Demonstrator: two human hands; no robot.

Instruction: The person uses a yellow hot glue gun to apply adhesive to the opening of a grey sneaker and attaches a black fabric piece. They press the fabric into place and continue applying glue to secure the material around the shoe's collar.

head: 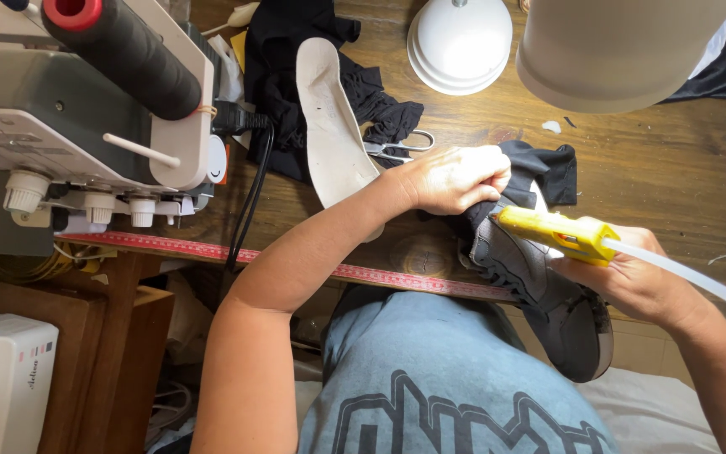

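Yellow glue gun [558, 234] in the right hand [632, 277], its nozzle pressed toward the collar of a dark shoe [548, 294] that lies at the near edge of the wooden table [649, 160], toe pointing near and right past a red tape measure [212, 250]. The right fingers are wrapped closed around the gun's grip, a clear glue stick [691, 277] trailing out to the right. The left hand [455, 178], fingers curled tight, pinches black fabric [548, 168] at the shoe's opening, just left of the nozzle. To do this gluing well, it seems wise to keep the fabric pulled taut and flat, lay the bead thin and steady along the seam, and hold fingertips clear of the hot tip and fresh glue. Whether glue is flowing cannot be told. A pale insole [334, 118] lies farther back, resting on more black cloth, with scissors [397, 150] just right of it. A sewing machine [60, 109] carrying a dark thread cone [132, 50] stands far left, its black cable dropping over the table edge; a white lamp base [460, 42] and shade [615, 50] sit at the far side.
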